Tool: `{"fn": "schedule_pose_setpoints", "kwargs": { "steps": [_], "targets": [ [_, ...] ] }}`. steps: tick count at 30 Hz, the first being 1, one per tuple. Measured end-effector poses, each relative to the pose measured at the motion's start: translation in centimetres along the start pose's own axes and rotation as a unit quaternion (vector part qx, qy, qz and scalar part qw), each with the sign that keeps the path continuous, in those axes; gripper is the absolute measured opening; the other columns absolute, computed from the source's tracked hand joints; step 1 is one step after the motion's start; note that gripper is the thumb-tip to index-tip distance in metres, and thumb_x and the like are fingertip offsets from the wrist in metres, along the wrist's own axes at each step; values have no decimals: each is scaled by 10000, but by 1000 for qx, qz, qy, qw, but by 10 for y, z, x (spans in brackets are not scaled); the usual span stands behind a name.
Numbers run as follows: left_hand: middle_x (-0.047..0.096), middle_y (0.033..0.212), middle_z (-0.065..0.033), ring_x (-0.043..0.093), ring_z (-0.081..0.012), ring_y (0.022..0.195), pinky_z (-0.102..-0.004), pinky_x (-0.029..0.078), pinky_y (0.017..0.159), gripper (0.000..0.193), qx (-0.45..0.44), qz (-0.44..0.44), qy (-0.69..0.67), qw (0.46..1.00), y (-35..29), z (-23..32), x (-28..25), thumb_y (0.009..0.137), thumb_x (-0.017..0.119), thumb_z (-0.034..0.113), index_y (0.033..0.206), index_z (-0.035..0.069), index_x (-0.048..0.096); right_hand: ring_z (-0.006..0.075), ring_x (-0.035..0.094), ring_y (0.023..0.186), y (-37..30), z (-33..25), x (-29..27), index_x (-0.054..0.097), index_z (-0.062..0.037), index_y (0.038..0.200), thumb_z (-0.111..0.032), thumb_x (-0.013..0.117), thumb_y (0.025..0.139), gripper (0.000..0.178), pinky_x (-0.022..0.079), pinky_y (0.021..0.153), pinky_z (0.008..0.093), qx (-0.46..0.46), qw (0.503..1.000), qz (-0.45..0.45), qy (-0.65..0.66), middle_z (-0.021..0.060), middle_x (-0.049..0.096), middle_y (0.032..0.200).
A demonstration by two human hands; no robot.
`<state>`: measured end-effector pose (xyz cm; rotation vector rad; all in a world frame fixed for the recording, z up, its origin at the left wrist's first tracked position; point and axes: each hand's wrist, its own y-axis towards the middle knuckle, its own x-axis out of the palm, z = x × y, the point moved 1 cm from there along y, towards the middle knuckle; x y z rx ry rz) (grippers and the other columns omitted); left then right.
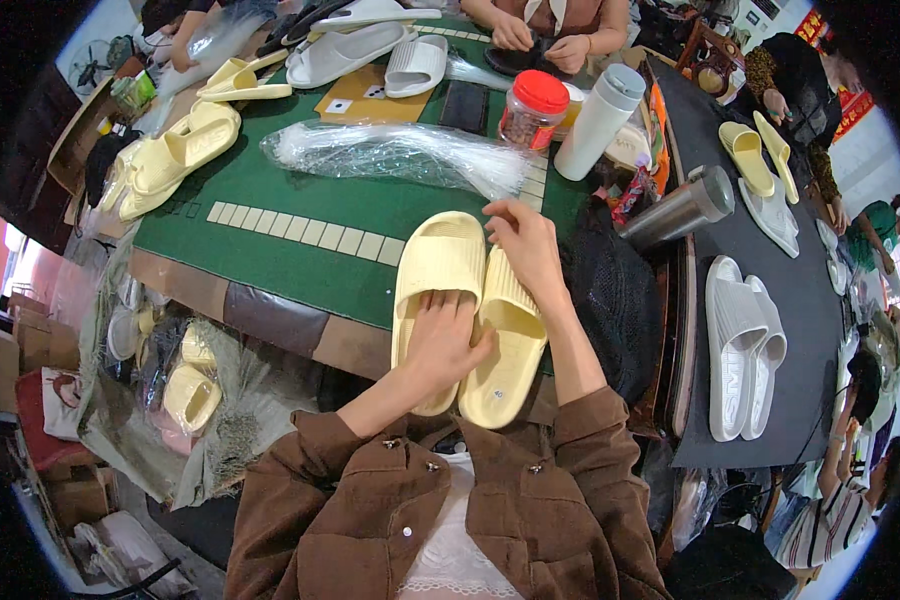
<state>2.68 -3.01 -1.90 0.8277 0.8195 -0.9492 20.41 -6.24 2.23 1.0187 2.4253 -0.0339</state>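
A pair of pale yellow slippers stands side by side before me at the table's near edge, soles toward me and toes pointing away. My left hand has its fingers tucked under the strap of the left slipper and holds it, the thumb reaching toward the other one. Against the right slipper lies my right hand, at its toe end. Its fingers are bent at the gap between the two toes; whether something thin is pinched there I cannot tell.
A bundle of clear plastic strips lies across the green table. Beyond it are a red-lidded jar, a white bottle and a steel tumbler. Grey slippers rest on the dark right-hand table. Across from me, a person's hands handle a black slipper.
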Motion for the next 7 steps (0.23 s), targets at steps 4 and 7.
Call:
{"fn": "schedule_pose_setpoints", "kwargs": {
  "steps": [4, 7],
  "targets": [
    [517, 1167, -294, 466, -428, 1166, -535, 319, 1039, 537, -12, -11, -6, 1000, 0, 1, -3, 851, 638, 339, 1134, -98, 508, 235, 675, 754, 3, -8, 8, 673, 35, 1022, -162, 615, 891, 244, 519, 716, 335, -23, 996, -29, -77, 161, 696, 847],
    [523, 1187, -280, 465, -422, 1180, -531, 319, 1046, 559, -14, -11, 7, 1000, 1, 0, 0, 847, 651, 351, 1154, -94, 508, 362, 680, 885, 7, 0, 14, 708, 1, 981, -185, 671, 844, 235, 511, 792, 409, -17, 997, -27, -69, 260, 681, 922]
  ]
}}
